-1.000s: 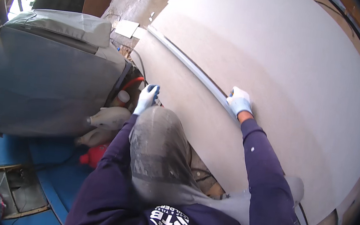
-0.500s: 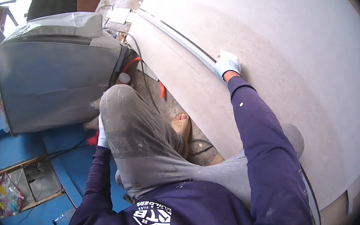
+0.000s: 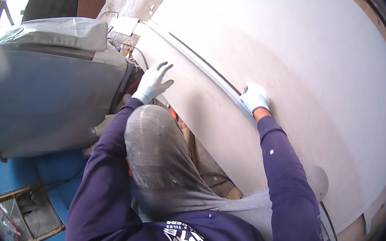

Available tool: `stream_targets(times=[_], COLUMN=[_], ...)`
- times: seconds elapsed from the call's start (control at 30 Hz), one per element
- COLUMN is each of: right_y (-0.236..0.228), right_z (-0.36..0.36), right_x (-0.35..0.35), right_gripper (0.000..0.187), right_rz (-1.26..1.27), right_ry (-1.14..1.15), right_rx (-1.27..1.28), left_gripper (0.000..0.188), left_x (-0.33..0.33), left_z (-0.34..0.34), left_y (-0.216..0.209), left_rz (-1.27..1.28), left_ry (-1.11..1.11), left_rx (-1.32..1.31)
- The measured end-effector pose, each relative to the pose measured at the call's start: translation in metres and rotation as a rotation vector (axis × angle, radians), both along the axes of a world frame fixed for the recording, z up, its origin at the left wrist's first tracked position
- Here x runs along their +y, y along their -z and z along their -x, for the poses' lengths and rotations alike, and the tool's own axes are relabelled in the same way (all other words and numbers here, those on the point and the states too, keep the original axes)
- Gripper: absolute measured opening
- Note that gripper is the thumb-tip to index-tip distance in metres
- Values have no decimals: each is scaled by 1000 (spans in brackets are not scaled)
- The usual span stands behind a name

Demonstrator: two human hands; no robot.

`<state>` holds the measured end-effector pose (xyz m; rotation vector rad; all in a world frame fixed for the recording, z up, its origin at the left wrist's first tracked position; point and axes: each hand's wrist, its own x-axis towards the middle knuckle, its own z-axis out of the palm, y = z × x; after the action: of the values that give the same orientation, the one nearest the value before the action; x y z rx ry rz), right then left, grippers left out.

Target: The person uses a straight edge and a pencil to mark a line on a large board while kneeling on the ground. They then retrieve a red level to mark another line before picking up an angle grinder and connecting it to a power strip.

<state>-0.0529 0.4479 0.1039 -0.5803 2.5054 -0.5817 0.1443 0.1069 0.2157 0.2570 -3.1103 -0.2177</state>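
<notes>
A large pale flat board (image 3: 313, 67) lies in front of me, with a long light-coloured straight bar (image 3: 199, 65) running diagonally across it. A dark line follows the bar's far edge. My right hand (image 3: 255, 99), in a white glove, is closed at that edge and rests on the board. Something tiny shows at its fingertips, too small to name. My left hand (image 3: 151, 85), also gloved, hovers near the board's left edge, fingers spread and holding nothing. My raised knee (image 3: 154, 130) is just below the left hand.
A bulky grey covered object (image 3: 47, 104) stands at the left on a blue surface (image 3: 49, 166). A wood-edged compartment (image 3: 39, 212) at lower left holds a clear bag. A cable (image 3: 141, 55) and an orange-red piece (image 3: 173, 112) lie near the board's left edge.
My left hand has come up from beside my knee and reached forward toward the board, opening. In the picture my right hand sits slightly lower and farther right, still at the bar.
</notes>
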Motion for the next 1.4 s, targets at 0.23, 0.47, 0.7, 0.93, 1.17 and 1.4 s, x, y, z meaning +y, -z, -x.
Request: stream_targets(times=[0.23, 0.47, 0.7, 0.93, 1.17, 1.4], right_y=[-17, -32, -38, -32, -35, -33], right_z=[-4, -2, 0, -2, -1, 3], right_x=[5, -5, -13, -7, -9, -3], right_gripper=[22, 24, 26, 29, 27, 27], right_rz=[-20, -112, -154, -173, -188, -176], right_ry=[11, 37, 25, 27, 26, 8], right_rx=[-87, -141, -149, -173, -158, -163], left_gripper=[89, 79, 48, 44, 35, 33], left_x=[-74, -125, -153, -161, -166, -163], left_z=[74, 101, 111, 107, 104, 107], left_y=[96, 134, 153, 169, 173, 166], left_rz=[72, 70, -105, -203, -180, -238], left_ry=[18, 98, 116, 68, 129, 124], left_rx=[-81, -29, 95, 158, 203, 213])
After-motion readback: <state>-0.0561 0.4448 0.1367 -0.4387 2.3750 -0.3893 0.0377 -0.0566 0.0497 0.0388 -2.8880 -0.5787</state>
